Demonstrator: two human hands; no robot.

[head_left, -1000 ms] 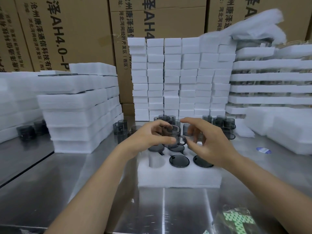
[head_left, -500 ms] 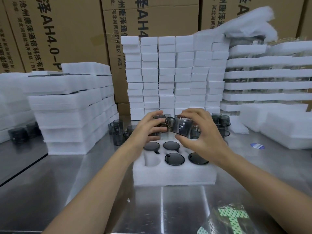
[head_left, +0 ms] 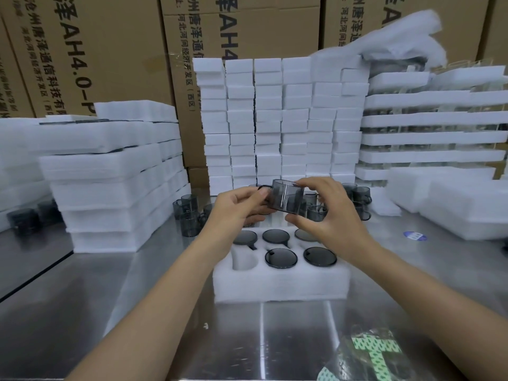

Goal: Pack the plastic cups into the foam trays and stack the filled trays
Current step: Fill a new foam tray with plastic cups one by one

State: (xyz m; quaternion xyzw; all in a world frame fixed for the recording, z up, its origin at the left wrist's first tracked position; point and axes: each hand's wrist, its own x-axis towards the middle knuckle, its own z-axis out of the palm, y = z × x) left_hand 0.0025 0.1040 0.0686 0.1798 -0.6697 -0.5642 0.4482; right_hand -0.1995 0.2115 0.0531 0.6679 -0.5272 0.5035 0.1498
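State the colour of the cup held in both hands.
The cup is translucent smoky grey, clearest in the head view.

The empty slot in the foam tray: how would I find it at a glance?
Find the white foam tray at the middle of the steel table. Its front-left slot is a bare white hollow; the other slots in view hold dark grey cups.

Printed on left box (head_left: 110, 37): "泽AH4.0-P", "沧州唐泽通信科技有". On middle box (head_left: 275, 31): "唐泽AH4", "河北河间经济开发区(西区)". Unreadable on blue sticker (head_left: 415, 235).
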